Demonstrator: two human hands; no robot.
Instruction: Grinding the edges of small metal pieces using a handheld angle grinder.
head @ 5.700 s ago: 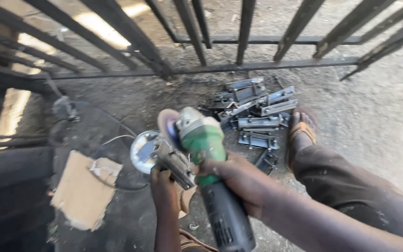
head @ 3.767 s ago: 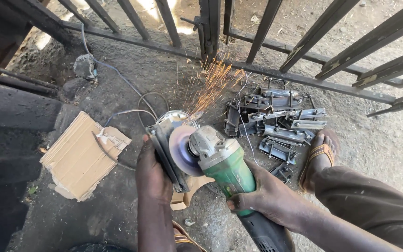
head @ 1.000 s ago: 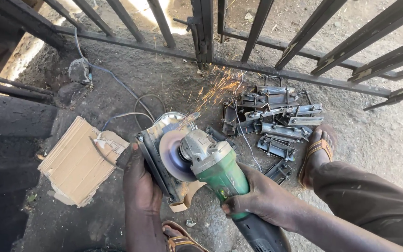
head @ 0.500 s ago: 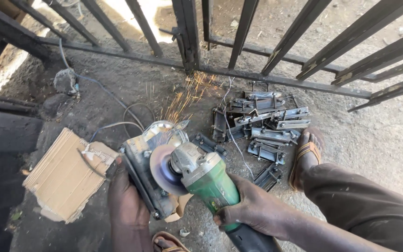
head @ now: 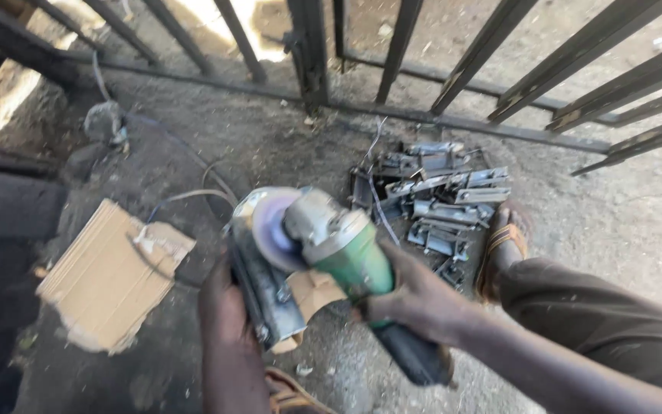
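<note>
Gripping a green angle grinder (head: pixel 346 257) around its body, the right hand (head: pixel 415 299) points its disc (head: pixel 273 230) up-left. Just left, the left hand (head: pixel 227 314) clasps a dark metal piece (head: pixel 266 280) against the disc.

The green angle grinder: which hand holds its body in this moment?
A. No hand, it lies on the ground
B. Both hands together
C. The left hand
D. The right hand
D: the right hand wraps the green angle grinder, while the left hand grips the dark metal piece.
</note>
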